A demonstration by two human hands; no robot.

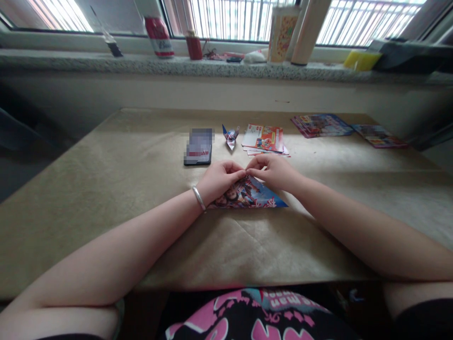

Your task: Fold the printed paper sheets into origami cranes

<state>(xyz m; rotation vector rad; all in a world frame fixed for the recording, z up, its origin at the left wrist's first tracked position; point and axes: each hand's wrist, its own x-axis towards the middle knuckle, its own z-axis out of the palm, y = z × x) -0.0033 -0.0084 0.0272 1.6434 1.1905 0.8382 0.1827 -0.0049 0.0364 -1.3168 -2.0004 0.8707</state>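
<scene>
A phone (198,147), a paper crane (230,136) and leaflets (264,139) are seen just beyond the hands. The folded paper (253,196) is pinched at its top by the left hand (219,179) and right hand (274,171), fingertips meeting.

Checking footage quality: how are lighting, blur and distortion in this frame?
Head view: the barred window is blown out, backlighting the scene; wide-angle bending curves the tan paper-covered table; the dark phone's screen is pixelated; both hands on the colourful folded paper stay sharp.
</scene>
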